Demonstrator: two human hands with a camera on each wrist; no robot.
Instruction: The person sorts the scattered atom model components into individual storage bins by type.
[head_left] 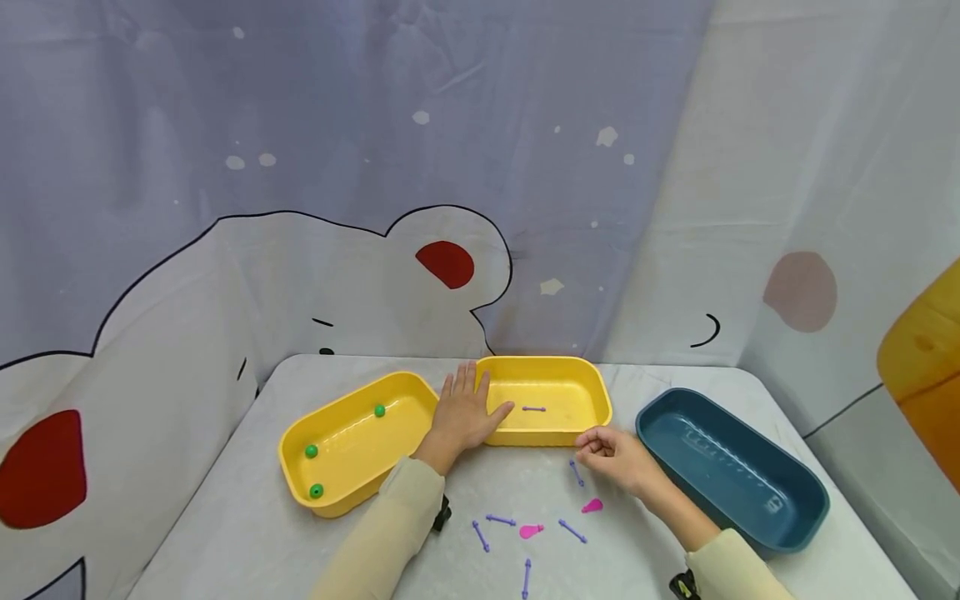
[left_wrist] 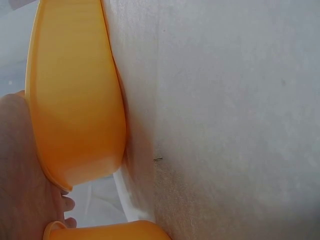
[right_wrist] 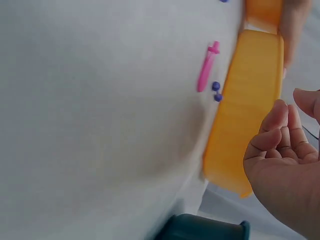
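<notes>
Right hand [head_left: 615,457], fingers loosely curled and holding nothing, hovers just above purple stick [head_left: 576,472].

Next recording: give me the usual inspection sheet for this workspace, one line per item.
Surface: pale grey table, rounded corners.
Job's things: middle yellow tray holds one purple stick; five more purple sticks and two pink pieces lie loose on the table in front.
Clutter: left yellow tray with three green beads; dark blue tray at right, no contents seen.
Hands: left hand rests flat over the middle tray's left rim; right hand is curled near that tray's front corner, holding nothing visible.
Cables: nothing seen.
Surroundings: cartoon-bear curtain behind; orange object at far right.
</notes>
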